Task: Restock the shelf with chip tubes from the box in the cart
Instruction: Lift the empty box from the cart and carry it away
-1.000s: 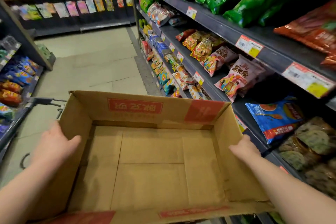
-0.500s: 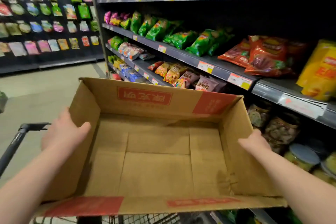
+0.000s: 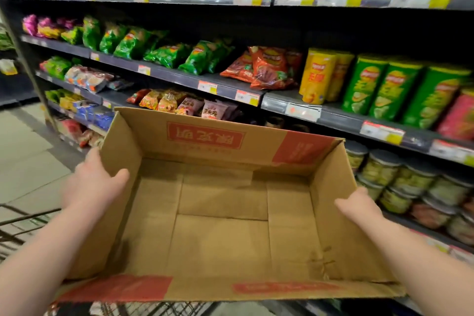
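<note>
Keep the cardboard box (image 3: 256,151) level and clear of the cart (image 3: 159,309) below (bare inside, so probably light, yet floppy at the walls). Gripped at the left wall by the left hand (image 3: 95,185) and at the right wall by the right hand (image 3: 359,206), thumbs inside, other fingers outside and mostly hidden. No tubes in it; chip tubes (image 3: 379,87) standing upright on the shelf (image 3: 341,117), to the right.

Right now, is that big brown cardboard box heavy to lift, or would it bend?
Probably light: the brown cardboard box looks empty inside. It may flex, since the left hand and right hand grip only its thin side walls. Its creased near corner looks soft.
</note>
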